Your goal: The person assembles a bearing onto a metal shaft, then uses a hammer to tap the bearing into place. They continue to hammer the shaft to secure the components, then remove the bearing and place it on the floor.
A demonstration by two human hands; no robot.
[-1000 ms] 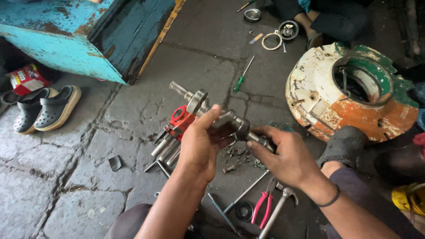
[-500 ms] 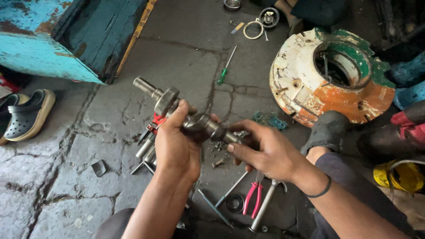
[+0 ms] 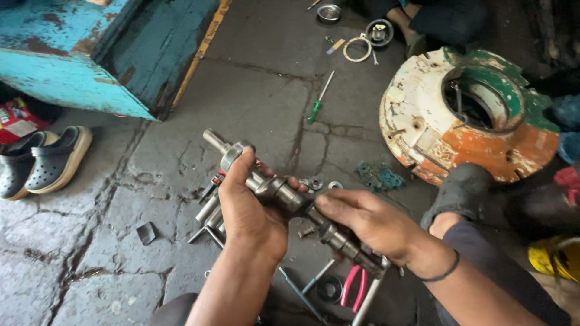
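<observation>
While your left hand point(image 3: 251, 211) grips the upper part of the greasy metal shaft point(image 3: 284, 194) above the stone floor point(image 3: 121, 199), your right hand point(image 3: 362, 220) clasps its lower end, axis slanting upper-left to lower-right.

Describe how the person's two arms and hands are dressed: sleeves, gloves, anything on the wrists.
Both hands are bare, with no gloves. The left hand and its forearm are uncovered as far as the frame shows, with nothing on the wrist. The right hand is also ungloved; a thin dark band circles its wrist, and a dark blue-grey sleeve covers the arm further up. No rings show.
</observation>
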